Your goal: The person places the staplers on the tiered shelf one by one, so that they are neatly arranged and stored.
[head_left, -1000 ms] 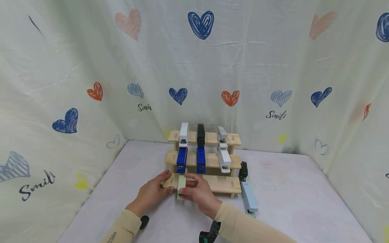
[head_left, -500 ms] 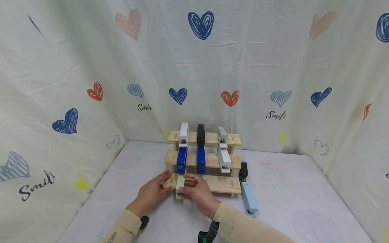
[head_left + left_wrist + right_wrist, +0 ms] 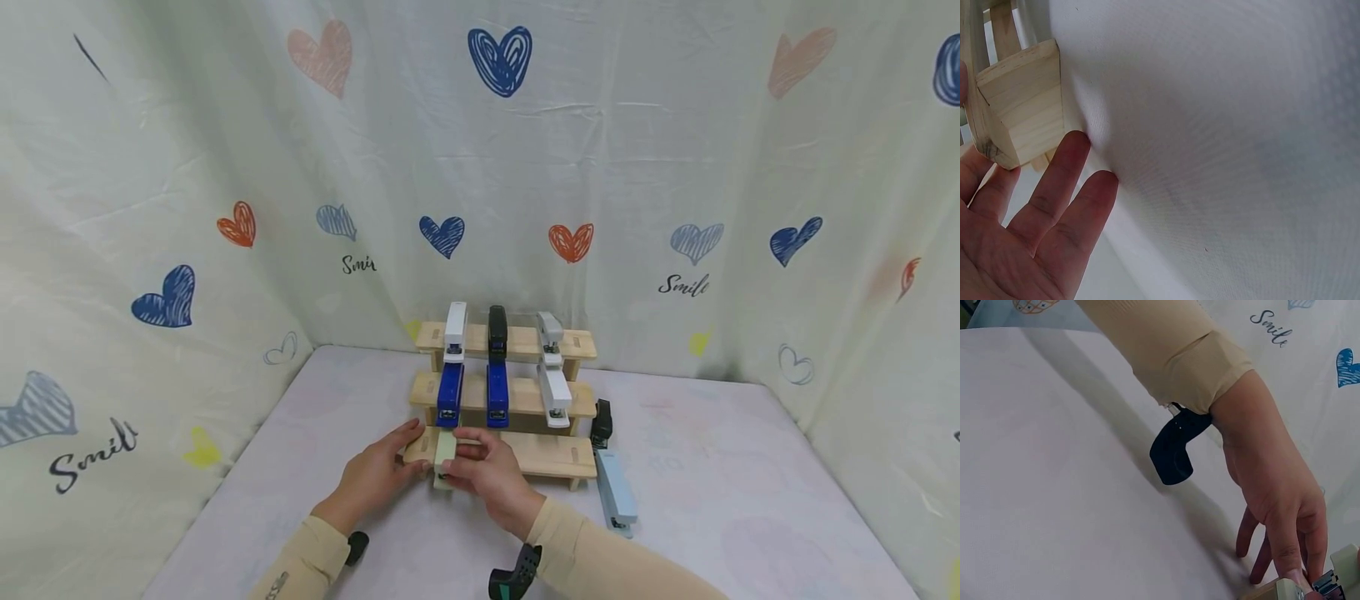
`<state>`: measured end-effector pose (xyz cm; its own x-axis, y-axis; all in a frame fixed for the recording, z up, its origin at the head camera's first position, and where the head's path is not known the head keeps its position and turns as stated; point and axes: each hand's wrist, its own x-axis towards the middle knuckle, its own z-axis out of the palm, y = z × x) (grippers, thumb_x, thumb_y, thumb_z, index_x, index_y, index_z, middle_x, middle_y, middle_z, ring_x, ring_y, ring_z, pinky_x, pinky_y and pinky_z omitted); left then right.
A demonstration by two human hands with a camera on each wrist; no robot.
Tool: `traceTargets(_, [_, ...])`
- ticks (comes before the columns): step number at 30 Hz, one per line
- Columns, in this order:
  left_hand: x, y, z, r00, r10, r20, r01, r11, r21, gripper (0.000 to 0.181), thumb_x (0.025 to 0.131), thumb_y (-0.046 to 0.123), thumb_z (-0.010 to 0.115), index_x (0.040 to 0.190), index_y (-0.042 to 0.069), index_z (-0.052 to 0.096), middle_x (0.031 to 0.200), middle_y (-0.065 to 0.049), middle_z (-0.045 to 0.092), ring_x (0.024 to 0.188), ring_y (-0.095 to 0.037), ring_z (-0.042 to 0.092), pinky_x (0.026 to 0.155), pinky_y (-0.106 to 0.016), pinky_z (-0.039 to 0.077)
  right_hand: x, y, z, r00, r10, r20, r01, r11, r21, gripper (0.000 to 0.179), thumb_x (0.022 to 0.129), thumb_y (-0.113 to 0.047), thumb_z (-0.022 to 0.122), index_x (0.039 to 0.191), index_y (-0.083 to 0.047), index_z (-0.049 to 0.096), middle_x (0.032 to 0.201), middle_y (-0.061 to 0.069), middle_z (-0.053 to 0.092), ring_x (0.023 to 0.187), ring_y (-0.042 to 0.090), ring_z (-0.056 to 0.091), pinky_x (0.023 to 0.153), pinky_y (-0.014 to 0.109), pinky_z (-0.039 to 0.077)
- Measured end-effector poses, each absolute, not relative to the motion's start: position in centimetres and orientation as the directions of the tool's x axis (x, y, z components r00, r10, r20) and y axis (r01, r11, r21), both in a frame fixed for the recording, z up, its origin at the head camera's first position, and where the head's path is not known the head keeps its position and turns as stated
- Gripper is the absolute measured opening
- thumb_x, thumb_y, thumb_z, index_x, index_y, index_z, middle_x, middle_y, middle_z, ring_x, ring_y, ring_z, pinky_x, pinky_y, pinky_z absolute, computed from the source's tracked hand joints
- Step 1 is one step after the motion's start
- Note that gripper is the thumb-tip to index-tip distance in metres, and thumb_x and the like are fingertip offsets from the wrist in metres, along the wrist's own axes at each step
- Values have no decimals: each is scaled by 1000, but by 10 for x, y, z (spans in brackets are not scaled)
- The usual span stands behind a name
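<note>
A pale green stapler [image 3: 444,454] lies on the left part of the lowest step of a wooden three-step rack [image 3: 547,454], its front end toward me. My right hand [image 3: 491,479] pinches it from the right, thumb near its front end. In the right wrist view, that hand [image 3: 1279,494] reaches down to the stapler, mostly cut off by the frame. My left hand [image 3: 378,475] touches the left end of the lowest step, its thumb close to the stapler. The left wrist view shows this hand's fingers [image 3: 1079,219] extended and spread, two at the wooden edge [image 3: 1022,103].
Blue staplers [image 3: 497,392] and a white stapler [image 3: 555,396] stand on the middle step. White, black [image 3: 497,332] and grey staplers stand on the top step. Right of the rack, a black stapler [image 3: 602,423] and a light blue stapler [image 3: 617,492] lie on the table.
The pale green stapler has shifted slightly left and back on the lowest step, with my right hand moving along. My left hand has stayed at the step's end.
</note>
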<state>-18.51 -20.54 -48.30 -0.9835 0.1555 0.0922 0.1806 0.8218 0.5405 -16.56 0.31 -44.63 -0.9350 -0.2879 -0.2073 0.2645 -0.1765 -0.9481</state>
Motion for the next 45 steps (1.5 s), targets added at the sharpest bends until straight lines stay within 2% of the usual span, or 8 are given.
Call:
traceTargets(31, [-184, -202, -479, -983, 156, 92, 181, 830, 528, 63, 89, 36, 77, 144, 15, 56, 151, 1, 47, 93, -14, 65, 74, -38, 53, -162, 16, -446, -933, -326, -151, 202, -131, -970, 50, 86, 6, 71, 133, 4, 55, 117, 16, 59, 98, 20, 61, 84, 41, 56])
traceTargets(37, [-183, -202, -479, -983, 155, 96, 182, 834, 521, 62, 88, 36, 77, 143, 15, 57, 151, 3, 48, 92, -13, 65, 73, -37, 52, -160, 39, -438, -905, -393, -160, 192, -43, -981, 53, 85, 7, 69, 135, 6, 52, 121, 20, 55, 103, 23, 60, 84, 41, 56])
traceTargets(45, [-183, -203, -481, -985, 154, 83, 175, 837, 519, 63, 89, 38, 76, 144, 15, 56, 152, 3, 46, 94, -14, 65, 73, -37, 52, -164, 80, -426, -873, -445, -197, 173, 95, -980, 55, 88, -2, 73, 137, 5, 50, 125, 23, 53, 102, 25, 62, 84, 40, 56])
